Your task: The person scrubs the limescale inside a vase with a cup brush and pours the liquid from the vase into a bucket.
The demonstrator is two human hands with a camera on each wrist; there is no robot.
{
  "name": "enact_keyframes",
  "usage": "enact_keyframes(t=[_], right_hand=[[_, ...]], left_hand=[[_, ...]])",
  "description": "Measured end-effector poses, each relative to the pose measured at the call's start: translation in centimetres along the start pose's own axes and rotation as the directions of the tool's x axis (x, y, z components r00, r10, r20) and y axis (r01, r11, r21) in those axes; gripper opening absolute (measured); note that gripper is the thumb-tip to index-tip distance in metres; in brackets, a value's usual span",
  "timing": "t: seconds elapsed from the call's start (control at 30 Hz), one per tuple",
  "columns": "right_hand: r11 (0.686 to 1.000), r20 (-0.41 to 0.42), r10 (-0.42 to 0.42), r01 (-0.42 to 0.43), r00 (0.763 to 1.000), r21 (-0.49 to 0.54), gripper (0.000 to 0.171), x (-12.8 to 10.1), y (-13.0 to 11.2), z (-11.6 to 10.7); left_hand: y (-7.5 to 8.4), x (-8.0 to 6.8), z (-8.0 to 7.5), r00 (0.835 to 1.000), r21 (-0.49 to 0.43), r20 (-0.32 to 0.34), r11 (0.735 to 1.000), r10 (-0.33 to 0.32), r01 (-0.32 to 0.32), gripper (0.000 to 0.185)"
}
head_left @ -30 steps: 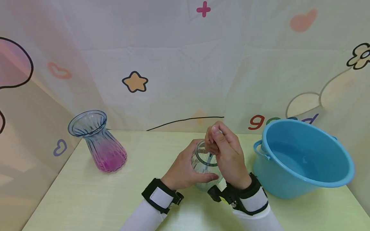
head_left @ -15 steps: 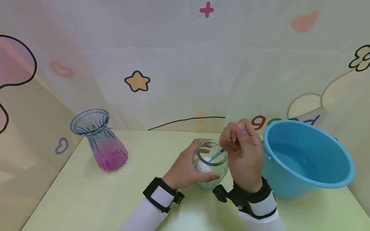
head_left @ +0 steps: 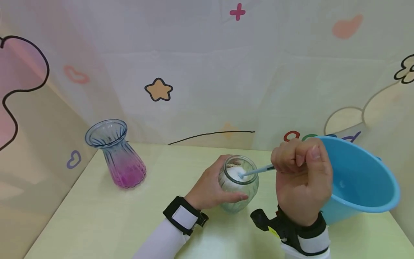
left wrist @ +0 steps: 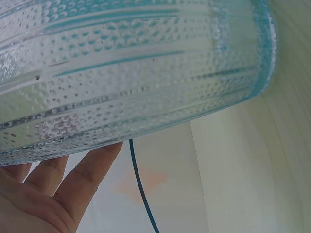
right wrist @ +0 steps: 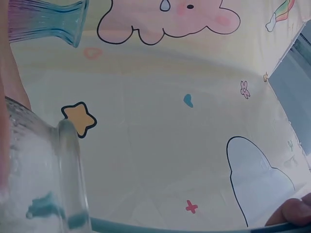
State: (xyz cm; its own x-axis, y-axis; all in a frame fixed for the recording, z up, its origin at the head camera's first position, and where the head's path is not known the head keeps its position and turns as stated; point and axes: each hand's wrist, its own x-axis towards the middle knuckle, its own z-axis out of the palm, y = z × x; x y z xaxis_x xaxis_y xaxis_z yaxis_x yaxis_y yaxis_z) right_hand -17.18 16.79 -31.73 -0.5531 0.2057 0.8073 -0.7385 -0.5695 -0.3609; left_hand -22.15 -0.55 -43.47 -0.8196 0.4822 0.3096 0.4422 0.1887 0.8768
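A small clear textured glass jar (head_left: 238, 187) stands on the pale green table (head_left: 103, 216) at centre. My left hand (head_left: 210, 189) grips its side; in the left wrist view the dotted glass jar (left wrist: 126, 73) fills the frame above my fingers (left wrist: 73, 184). My right hand (head_left: 302, 180) holds a light blue handle (head_left: 257, 171) whose white tip sits inside the jar's mouth. The handle slants low, toward the right. In the right wrist view the jar's rim (right wrist: 70, 179) is close at left.
A blue plastic basin (head_left: 359, 180) stands right behind my right hand, at the table's right side. A ribbed glass vase (head_left: 114, 156), blue above and purple below, stands at the back left. A patterned curtain hangs behind the table.
My right hand has swung right and down toward the basin, tipping the handle from steep to nearly flat, its tip still in the jar. The left hand kept its hold.
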Motion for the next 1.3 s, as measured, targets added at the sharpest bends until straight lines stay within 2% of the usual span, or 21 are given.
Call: enact_keyframes(t=[0.33, 0.67, 0.97, 1.1, 1.3], right_hand=[[0.998, -0.024, -0.058, 0.059, 0.998, 0.024, 0.033, 1.2, -1.2, 0.7], [0.997, 0.046, -0.077, 0.076, 0.996, 0.016, 0.032, 1.3, -1.2, 1.5], [0.994, 0.064, -0.109, 0.107, 0.992, 0.026, 0.031, 1.6, -1.8, 1.9], [0.993, 0.036, -0.11, 0.108, 0.993, 0.044, 0.03, 1.9, -2.3, 1.9], [0.985, 0.017, -0.094, 0.091, 0.995, 0.15, 0.031, 1.7, -3.3, 1.3]], left_hand=[[-0.1, 0.0, 0.0, 1.0, -0.027, 0.009, 0.999, 0.018, -0.018, 0.085], [-0.2, 0.0, 0.0, 1.0, -0.022, 0.013, 1.0, 0.007, -0.006, 0.085], [0.0, 0.1, 0.0, 1.0, -0.022, 0.016, 1.0, 0.007, -0.007, 0.085], [-0.1, 0.1, 0.0, 1.0, -0.018, 0.016, 1.0, 0.014, -0.014, 0.086], [-0.2, 0.1, 0.1, 1.0, -0.028, 0.016, 1.0, 0.01, -0.01, 0.085]])
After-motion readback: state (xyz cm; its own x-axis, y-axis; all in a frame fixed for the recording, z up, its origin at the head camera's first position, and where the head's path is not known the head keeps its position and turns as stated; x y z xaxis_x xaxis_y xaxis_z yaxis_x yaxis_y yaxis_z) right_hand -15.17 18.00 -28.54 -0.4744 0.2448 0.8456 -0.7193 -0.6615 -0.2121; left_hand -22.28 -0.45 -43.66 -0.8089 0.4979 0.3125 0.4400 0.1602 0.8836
